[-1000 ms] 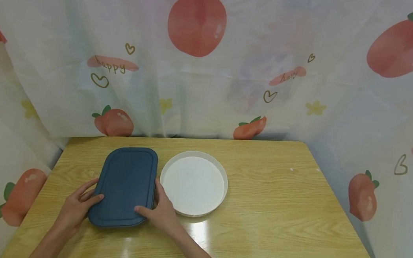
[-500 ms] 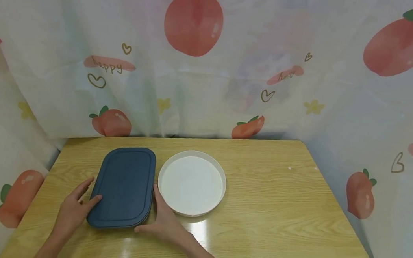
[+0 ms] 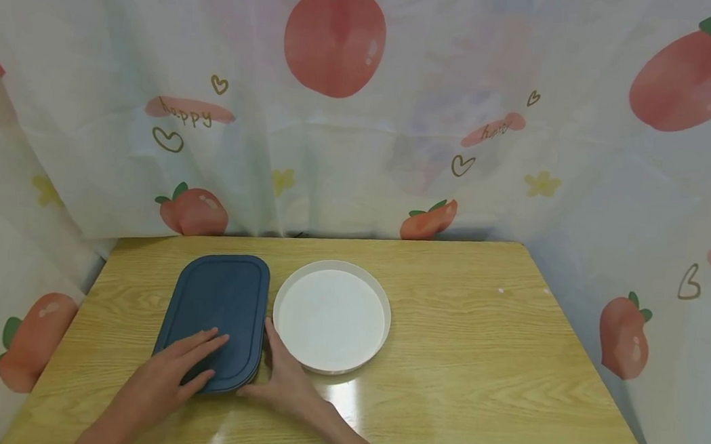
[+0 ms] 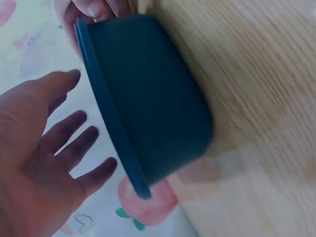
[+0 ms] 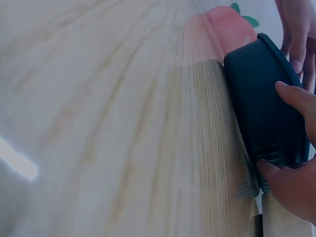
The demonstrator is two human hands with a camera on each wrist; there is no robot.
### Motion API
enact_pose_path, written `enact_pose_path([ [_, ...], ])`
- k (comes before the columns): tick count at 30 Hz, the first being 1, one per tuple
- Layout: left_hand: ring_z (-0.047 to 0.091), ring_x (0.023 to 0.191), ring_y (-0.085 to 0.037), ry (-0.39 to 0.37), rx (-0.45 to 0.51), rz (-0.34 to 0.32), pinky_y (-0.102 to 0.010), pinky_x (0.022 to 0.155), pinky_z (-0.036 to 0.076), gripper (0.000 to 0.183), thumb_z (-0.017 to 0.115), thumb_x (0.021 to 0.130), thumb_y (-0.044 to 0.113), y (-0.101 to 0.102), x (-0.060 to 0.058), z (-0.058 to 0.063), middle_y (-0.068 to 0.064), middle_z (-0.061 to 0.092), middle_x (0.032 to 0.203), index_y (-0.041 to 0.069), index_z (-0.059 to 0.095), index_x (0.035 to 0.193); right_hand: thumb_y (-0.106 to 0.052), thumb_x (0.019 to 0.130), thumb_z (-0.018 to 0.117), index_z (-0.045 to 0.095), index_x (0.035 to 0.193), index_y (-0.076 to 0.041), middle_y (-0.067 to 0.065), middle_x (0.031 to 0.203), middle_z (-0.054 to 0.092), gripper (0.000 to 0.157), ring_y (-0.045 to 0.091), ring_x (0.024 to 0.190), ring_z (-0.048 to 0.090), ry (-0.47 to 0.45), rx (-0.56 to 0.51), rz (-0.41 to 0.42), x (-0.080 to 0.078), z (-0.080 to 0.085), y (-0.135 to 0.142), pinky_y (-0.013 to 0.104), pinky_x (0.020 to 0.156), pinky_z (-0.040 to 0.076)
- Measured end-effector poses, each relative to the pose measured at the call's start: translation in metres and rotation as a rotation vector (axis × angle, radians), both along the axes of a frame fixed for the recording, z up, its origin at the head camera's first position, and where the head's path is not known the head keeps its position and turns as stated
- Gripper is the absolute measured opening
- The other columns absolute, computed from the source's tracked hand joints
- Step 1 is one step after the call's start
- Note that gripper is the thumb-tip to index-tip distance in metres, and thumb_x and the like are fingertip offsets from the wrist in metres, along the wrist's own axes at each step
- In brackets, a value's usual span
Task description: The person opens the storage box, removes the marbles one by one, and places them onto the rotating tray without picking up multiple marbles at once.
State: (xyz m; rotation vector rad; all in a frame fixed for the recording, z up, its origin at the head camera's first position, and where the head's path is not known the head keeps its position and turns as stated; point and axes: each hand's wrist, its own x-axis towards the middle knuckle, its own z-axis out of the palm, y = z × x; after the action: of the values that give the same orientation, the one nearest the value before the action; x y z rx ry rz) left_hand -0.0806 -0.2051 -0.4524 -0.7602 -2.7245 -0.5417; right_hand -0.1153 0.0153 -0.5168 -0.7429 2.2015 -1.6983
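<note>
A dark blue rectangular lidded food container (image 4: 153, 94) sits on the left part of the table, its flat lid (image 3: 222, 295) facing up. My left hand (image 3: 156, 386) reaches over the front of the lid with its fingers spread. In the left wrist view a small gap shows between those fingertips and the lid. My right hand (image 3: 290, 388) holds the container at its near right corner, thumb on the front side and fingers along the right side. The right wrist view shows the thumb and a fingertip (image 5: 265, 167) against the container's wall.
Just right of the container lies a round white shallow tray (image 3: 332, 319). Both stand on a wood-grain table (image 3: 475, 358). A white curtain (image 3: 359, 161) printed with peaches hangs behind the table and along its sides.
My left hand has left the container's left edge and moved right, over the lid's front. My right thumb has dropped from the lid's top to the front side. The container stays in place.
</note>
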Motion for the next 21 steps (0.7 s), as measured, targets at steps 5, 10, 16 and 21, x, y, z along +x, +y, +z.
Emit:
enact_pose_path([
  [5,0.055,0.108,-0.026,0.01,-0.061,-0.075,-0.039,0.078,0.049,0.067,0.08,0.069,0.021,0.007,0.004,-0.003,-0.01,0.051,0.129,0.021,0.053,0.131,-0.036,0.073,0.077,-0.005,0.148,-0.015,-0.002,0.15,0.016,0.113,0.012,0.133,0.023,0.005,-0.01,-0.003,0.002,0.0,-0.001,0.03,0.101,0.03],
  [10,0.052,0.111,-0.03,-0.067,-0.118,-0.112,-0.046,0.079,0.047,0.069,0.078,0.072,0.025,0.014,0.008,-0.001,-0.011,0.047,0.134,0.025,0.049,0.135,-0.036,0.074,0.076,-0.004,0.148,-0.014,0.0,0.149,0.018,0.111,0.014,0.132,0.026,0.018,-0.019,-0.008,0.002,0.002,-0.003,0.031,0.1,0.033],
  [16,0.045,0.117,-0.038,-0.169,-0.208,-0.095,-0.06,0.074,0.044,0.065,0.073,0.078,0.016,0.024,0.016,0.002,-0.009,0.044,0.137,0.027,0.046,0.136,-0.039,0.076,0.073,-0.001,0.148,-0.011,0.003,0.151,0.013,0.107,0.015,0.133,0.023,0.017,0.037,-0.037,0.003,0.005,-0.004,0.028,0.099,0.033],
  [21,0.042,0.118,-0.044,-0.188,-0.282,-0.07,-0.063,0.071,0.042,0.07,0.07,0.077,0.004,0.033,0.021,0.002,-0.011,0.041,0.138,0.023,0.042,0.139,-0.044,0.077,0.071,0.001,0.148,-0.01,0.005,0.151,0.009,0.106,0.017,0.134,0.02,0.03,0.102,-0.061,0.004,0.005,-0.004,0.025,0.099,0.032],
])
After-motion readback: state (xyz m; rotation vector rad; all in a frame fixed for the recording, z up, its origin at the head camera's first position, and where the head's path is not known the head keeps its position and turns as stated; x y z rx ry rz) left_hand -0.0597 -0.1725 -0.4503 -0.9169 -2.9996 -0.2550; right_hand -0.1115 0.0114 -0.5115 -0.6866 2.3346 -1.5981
